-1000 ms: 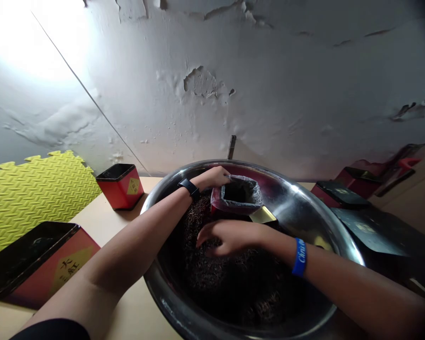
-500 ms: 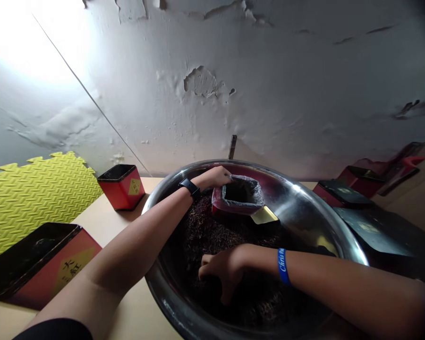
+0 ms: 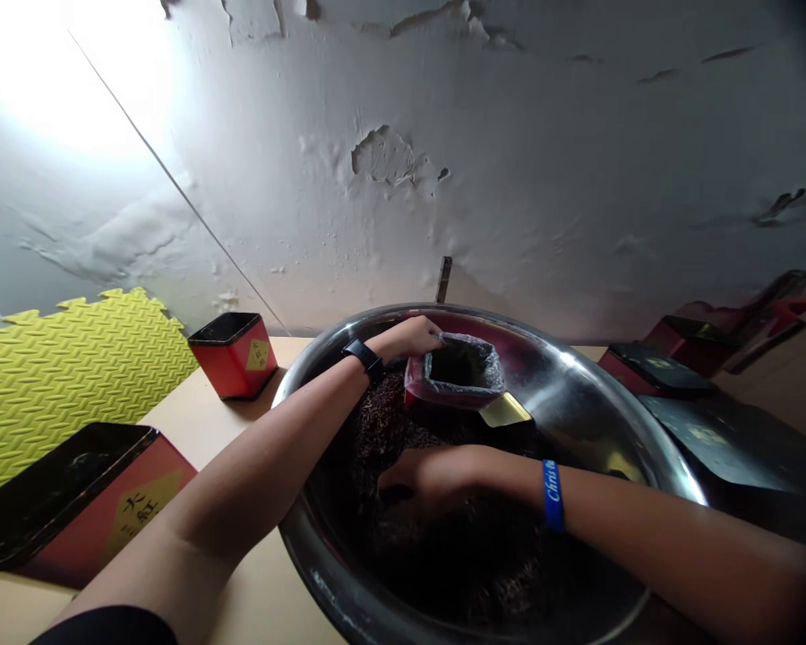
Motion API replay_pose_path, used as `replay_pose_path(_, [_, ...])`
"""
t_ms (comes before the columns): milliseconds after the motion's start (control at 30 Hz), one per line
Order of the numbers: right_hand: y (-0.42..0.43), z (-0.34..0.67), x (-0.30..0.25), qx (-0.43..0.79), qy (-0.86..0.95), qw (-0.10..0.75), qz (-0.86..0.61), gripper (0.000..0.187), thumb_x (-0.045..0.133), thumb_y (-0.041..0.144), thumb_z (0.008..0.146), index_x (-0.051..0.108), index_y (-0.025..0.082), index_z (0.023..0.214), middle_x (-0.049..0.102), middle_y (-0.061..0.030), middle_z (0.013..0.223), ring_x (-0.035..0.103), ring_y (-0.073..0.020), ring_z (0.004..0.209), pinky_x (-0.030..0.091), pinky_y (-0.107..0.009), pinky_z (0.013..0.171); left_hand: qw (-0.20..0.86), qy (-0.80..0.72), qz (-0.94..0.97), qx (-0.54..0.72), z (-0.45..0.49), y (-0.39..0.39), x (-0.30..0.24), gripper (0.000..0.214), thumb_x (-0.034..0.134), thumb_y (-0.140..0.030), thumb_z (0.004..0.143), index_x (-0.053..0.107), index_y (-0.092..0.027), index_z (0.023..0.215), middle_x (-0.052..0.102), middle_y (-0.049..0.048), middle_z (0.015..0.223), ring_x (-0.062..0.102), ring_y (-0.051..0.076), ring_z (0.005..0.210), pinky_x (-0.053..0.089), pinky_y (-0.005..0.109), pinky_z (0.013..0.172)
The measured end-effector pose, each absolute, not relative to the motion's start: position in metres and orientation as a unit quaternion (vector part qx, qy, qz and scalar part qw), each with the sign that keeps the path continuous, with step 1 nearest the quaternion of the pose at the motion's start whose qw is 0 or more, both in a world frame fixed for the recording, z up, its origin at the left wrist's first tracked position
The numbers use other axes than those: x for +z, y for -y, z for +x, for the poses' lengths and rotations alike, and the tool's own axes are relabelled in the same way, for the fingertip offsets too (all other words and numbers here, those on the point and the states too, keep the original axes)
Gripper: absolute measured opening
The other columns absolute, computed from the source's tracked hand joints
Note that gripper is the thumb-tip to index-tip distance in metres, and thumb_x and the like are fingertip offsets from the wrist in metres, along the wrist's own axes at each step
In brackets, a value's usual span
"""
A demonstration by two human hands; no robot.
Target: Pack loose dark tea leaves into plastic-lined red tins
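My left hand (image 3: pixel 416 337), wearing a black wristband, is closed at the back left rim of a red tin (image 3: pixel 430 394), pinching the clear plastic bag (image 3: pixel 493 367) that lines it. The tin stands tilted among dark dried tea leaves (image 3: pixel 382 408) in a wide metal basin (image 3: pixel 645 430). My right hand (image 3: pixel 423 479), with a blue wristband, is down in the leaves in front of the tin. Its fingers are mostly hidden in shadow and leaves, so their grip is unclear. Beside the tin's right front corner lies a gold-coloured lid or plate (image 3: pixel 507 410).
Left of the basin, two open red tins, a small one (image 3: pixel 235 354) and a large one (image 3: pixel 87 502), stand on the pale table (image 3: pixel 269 582). More dark-lidded tins (image 3: pixel 658 369) are at the right. A yellow foam mat (image 3: pixel 73 376) and a peeling wall (image 3: pixel 510 179) are behind.
My right hand has sunk lower into the tea leaves, its fingers now largely out of sight. My left hand stays at the tin's rim. The view has shifted slightly.
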State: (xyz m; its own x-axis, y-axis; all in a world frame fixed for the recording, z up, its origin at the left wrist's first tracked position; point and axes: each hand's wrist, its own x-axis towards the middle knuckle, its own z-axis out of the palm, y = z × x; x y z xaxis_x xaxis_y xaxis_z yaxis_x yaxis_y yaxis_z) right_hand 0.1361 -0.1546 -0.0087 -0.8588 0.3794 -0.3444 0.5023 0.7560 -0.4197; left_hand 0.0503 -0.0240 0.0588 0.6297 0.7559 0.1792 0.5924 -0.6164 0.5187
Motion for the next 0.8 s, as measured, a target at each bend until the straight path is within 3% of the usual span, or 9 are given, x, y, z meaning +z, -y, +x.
replay_pose_path(233, [0.139, 0.164, 0.048, -0.264, -0.928, -0.095, 0.246, 0.018, 0.047, 0.024, 0.082, 0.059, 0.013, 0.091, 0.063, -0.0037, 0.086, 0.055, -0.0128, 0.076, 0.041, -0.023, 0.070, 0.197, -0.383, 0.882, 0.191, 0.052, 0.025, 0.059, 0.024, 0.049, -0.027, 0.069, 0.067, -0.012, 0.074, 0.057, 0.0008, 0.058, 0.042, 0.009, 0.052, 0.032, 0.022, 0.050])
replay_pose_path(433, [0.116, 0.207, 0.071, -0.137, -0.896, -0.210, 0.366, 0.018, 0.046, 0.024, 0.083, 0.059, 0.015, 0.091, 0.063, -0.0042, 0.086, 0.056, -0.0149, 0.077, 0.042, -0.026, 0.071, 0.207, -0.372, 0.885, 0.188, 0.054, 0.026, 0.058, 0.021, 0.047, -0.024, 0.067, 0.064, -0.011, 0.065, 0.055, 0.0009, 0.056, 0.038, 0.008, 0.050, 0.027, 0.022, 0.047])
replay_pose_path(633, [0.088, 0.211, 0.041, -0.013, -0.892, -0.177, 0.416, 0.023, 0.051, 0.019, 0.075, 0.064, 0.013, 0.093, 0.066, -0.0104, 0.096, 0.059, -0.0214, 0.087, 0.042, -0.031, 0.077, 0.180, -0.375, 0.893, 0.174, 0.056, 0.027, 0.058, 0.023, 0.043, -0.013, 0.066, 0.066, -0.011, 0.070, 0.058, 0.0017, 0.058, 0.040, 0.009, 0.051, 0.028, 0.023, 0.049])
replay_pose_path(800, [0.094, 0.206, 0.040, 0.038, -0.877, -0.153, 0.455, 0.022, 0.049, 0.023, 0.080, 0.067, 0.019, 0.091, 0.067, -0.0076, 0.094, 0.061, -0.0204, 0.086, 0.041, -0.028, 0.072, 0.185, -0.372, 0.893, 0.174, 0.055, 0.029, 0.059, 0.023, 0.044, -0.015, 0.068, 0.066, -0.011, 0.071, 0.058, 0.0018, 0.060, 0.039, 0.009, 0.052, 0.029, 0.024, 0.051])
